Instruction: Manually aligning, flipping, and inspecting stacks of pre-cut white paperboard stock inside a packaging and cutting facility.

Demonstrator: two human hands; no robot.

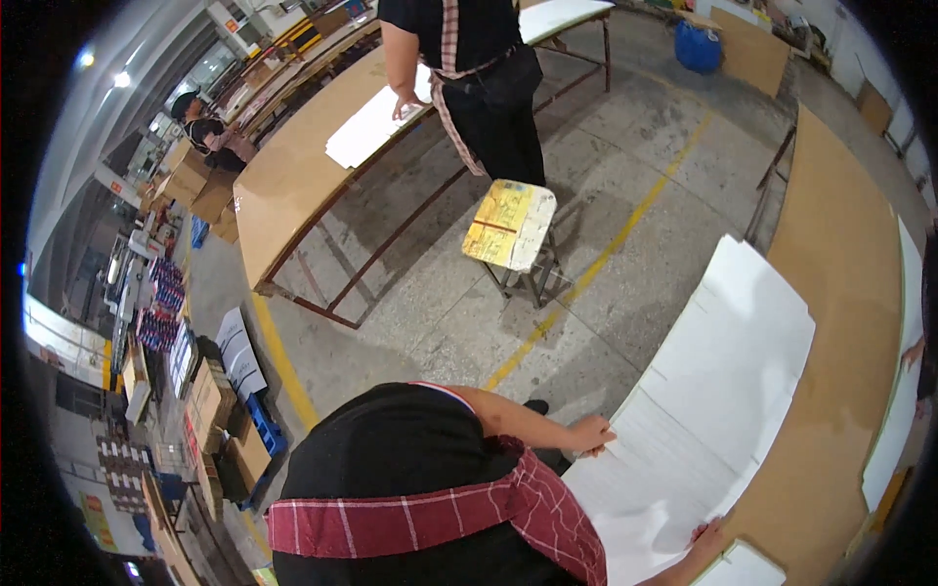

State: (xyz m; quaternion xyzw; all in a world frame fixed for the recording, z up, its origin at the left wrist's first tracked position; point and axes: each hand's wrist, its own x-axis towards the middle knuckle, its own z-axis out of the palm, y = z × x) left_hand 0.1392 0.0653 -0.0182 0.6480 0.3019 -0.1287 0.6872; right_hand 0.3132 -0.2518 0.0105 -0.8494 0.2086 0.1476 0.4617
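A long stack of white sheets (708,376) lies on a brown tabletop to my right, its long edge hanging toward me. My left hand (591,436) is closed on the near long edge of the stack, fingers pressed together. Farther down, my right hand (705,537) holds the opposite edge, its fingers curled at the border of the sheets. Part of that hand is hard to make out. Below it, near the bottom of the view, sits another small white stack (743,566). A red plaid apron (420,521) crosses my black shirt.
Ahead, a co-worker in black stands at a long brown table (293,186), a hand on white sheets (376,122). A yellow-topped stool (510,225) stands between the tables. At the far right edge, another person's hand touches a white sheet (894,391). Flattened boxes (210,396) lie left.
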